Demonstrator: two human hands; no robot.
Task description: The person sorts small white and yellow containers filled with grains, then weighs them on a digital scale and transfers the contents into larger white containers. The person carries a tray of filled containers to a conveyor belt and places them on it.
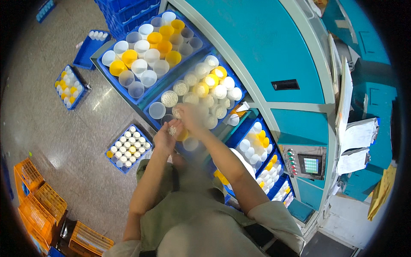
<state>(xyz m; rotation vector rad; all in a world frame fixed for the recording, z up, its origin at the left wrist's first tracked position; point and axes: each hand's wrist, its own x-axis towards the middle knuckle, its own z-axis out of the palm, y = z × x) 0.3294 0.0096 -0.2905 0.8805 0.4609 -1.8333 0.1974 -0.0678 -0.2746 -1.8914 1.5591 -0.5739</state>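
Observation:
My left hand (pixel 166 134) is cupped palm up at the near edge of a blue crate (pixel 146 107), holding a small heap of white pellets (pixel 172 130). My right hand (pixel 189 117) reaches over the same crate, its fingertips at a cup of pellets (pixel 176 112); blur hides whether they pinch anything. Plastic cups, white, clear and yellow, stand in rows in this crate, many filled with pale pellets. A clear cup (pixel 157 110) at the left corner looks empty. Beneath my hands, a yellow cup (pixel 182 135) is partly hidden.
Another blue crate (pixel 140 100) of cups sits beyond. Teal machine cabinets (pixel 257 48) line the right, with a control panel (pixel 310 163). More cup crates (pixel 239 136) stand low on the right. On the floor at left are a filled crate (pixel 110 157) and orange baskets (pixel 90 236).

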